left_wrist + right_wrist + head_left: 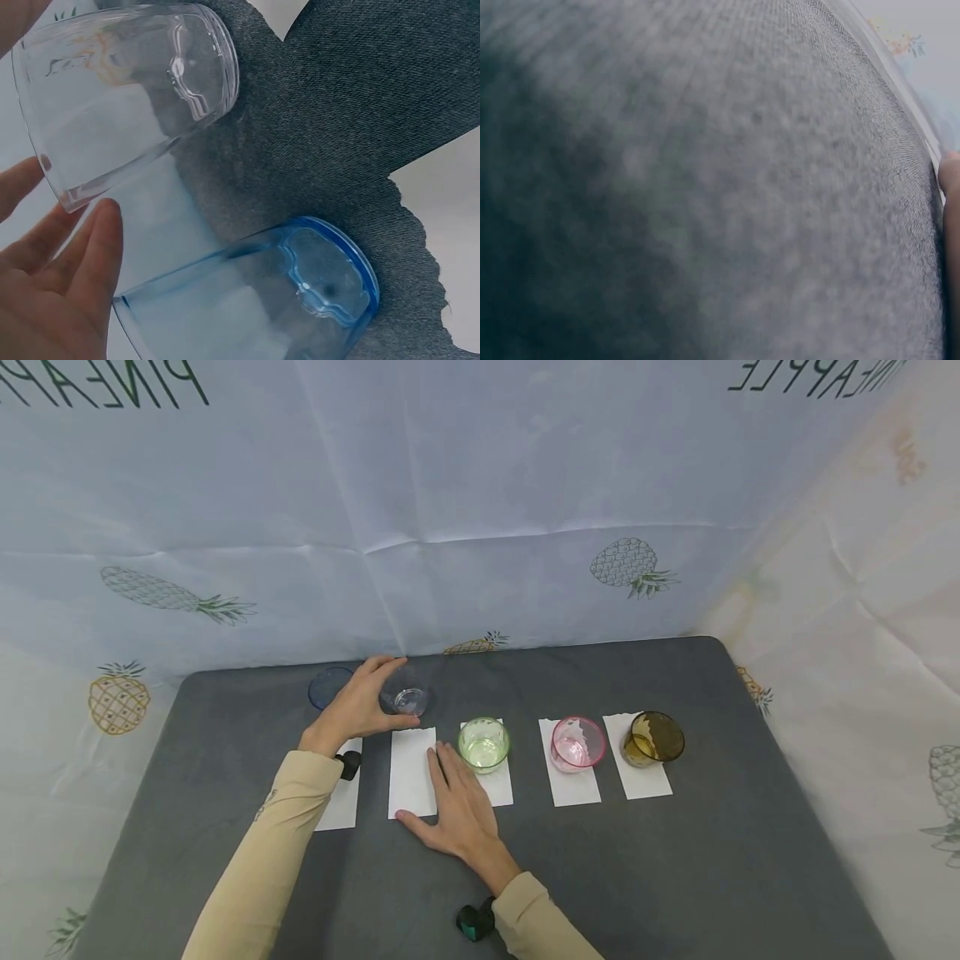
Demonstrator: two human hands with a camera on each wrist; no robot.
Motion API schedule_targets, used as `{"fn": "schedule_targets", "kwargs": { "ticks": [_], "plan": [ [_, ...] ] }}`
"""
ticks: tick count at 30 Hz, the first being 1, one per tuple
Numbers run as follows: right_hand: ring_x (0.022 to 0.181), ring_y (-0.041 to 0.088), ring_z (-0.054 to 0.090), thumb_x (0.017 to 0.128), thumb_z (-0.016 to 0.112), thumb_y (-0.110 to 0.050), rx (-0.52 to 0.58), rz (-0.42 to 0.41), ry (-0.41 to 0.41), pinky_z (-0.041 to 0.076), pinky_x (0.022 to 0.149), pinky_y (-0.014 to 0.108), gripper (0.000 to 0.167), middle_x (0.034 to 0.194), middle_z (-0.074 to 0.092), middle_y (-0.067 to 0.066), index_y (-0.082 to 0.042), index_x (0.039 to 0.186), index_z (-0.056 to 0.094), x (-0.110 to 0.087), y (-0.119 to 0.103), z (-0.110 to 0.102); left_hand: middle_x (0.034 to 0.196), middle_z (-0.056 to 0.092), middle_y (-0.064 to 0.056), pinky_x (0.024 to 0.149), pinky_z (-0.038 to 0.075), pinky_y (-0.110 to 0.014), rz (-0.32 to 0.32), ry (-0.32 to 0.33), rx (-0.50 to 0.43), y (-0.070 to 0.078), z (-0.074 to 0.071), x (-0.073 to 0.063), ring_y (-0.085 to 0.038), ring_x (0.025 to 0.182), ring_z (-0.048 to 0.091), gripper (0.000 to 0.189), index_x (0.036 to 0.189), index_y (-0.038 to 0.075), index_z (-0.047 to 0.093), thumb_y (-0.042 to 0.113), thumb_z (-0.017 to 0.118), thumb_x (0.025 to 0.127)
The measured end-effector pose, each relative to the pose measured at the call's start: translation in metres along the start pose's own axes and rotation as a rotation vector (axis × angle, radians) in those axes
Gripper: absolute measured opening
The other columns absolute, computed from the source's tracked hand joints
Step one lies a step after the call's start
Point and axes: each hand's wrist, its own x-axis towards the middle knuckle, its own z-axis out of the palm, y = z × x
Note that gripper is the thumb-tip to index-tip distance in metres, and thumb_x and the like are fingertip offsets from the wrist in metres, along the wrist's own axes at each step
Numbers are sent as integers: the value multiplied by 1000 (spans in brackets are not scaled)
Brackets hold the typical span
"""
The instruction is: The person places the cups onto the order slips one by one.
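My left hand (360, 702) holds a clear glass (409, 698) near the back edge, thumb and fingers spread around its rim. In the left wrist view this clear glass (127, 105) is seen from the side, with fingertips at its rim. A blue glass (328, 687) stands just left of it, partly behind the hand. My right hand (463, 814) lies with fingers extended, fingertips at a white paper piece (412, 774) and the thumb at its lower edge. A green glass (483, 745) stands by those fingertips on another paper. Only a thumb edge and blurred cloth show in the right wrist view.
Farther right, a pink glass (577, 743) and a brown glass (651, 739) each stand on a white paper piece. One more paper (341, 806) lies partly under the left forearm. The dark grey tabletop (735, 843) ends at a pineapple-printed curtain (465, 485).
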Motion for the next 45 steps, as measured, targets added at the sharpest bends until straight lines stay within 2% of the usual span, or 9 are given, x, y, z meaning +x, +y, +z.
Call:
{"fn": "schedule_targets", "kwargs": {
  "ticks": [7, 11, 20, 32, 40, 45],
  "plan": [
    [157, 20, 31, 90, 51, -78, -51, -8, 14, 34, 125, 34, 101, 168, 33, 6, -8, 160, 34, 1, -3, 0, 160, 33, -27, 113, 41, -66, -42, -39, 7, 3, -3, 2, -49, 145, 38, 105, 159, 2, 34, 36, 90, 78],
    [157, 20, 31, 90, 50, -78, -67, -10, 17, 34, 125, 33, 100, 168, 34, 6, -7, 159, 35, 1, -3, -1, 160, 33, -27, 113, 41, -65, -43, -49, 8, 4, -4, 3, -49, 144, 40, 102, 159, 1, 33, 36, 88, 80],
    [157, 20, 31, 90, 49, -79, -65, -3, -1, 33, 126, 33, 100, 167, 34, 7, -7, 159, 37, 1, -2, 0, 155, 39, -29, 112, 43, -64, -47, -23, 9, 3, -1, 5, -49, 140, 44, 97, 157, -3, 35, 38, 84, 83],
    [158, 20, 30, 90, 49, -79, -73, 2, -9, 32, 126, 33, 100, 168, 33, 6, -8, 159, 36, 1, -2, 2, 145, 47, -27, 103, 49, -60, -31, 15, -7, 0, 3, 5, -44, 124, 55, 95, 153, -5, 40, 38, 86, 82],
    [158, 19, 29, 90, 49, -79, -69, 0, -8, 33, 126, 33, 100, 168, 33, 6, -8, 159, 36, 1, -3, 1, 144, 47, -27, 101, 50, -59, -26, 22, -11, -1, 3, 4, -43, 121, 56, 94, 153, -6, 41, 38, 85, 82],
    [157, 19, 30, 90, 48, -79, -74, 0, -10, 33, 126, 33, 100, 168, 34, 6, -8, 159, 36, 1, -2, 2, 146, 46, -26, 103, 50, -59, -29, 21, -18, 0, 1, 3, -43, 125, 54, 95, 154, -5, 39, 39, 85, 83]
  ]
}}
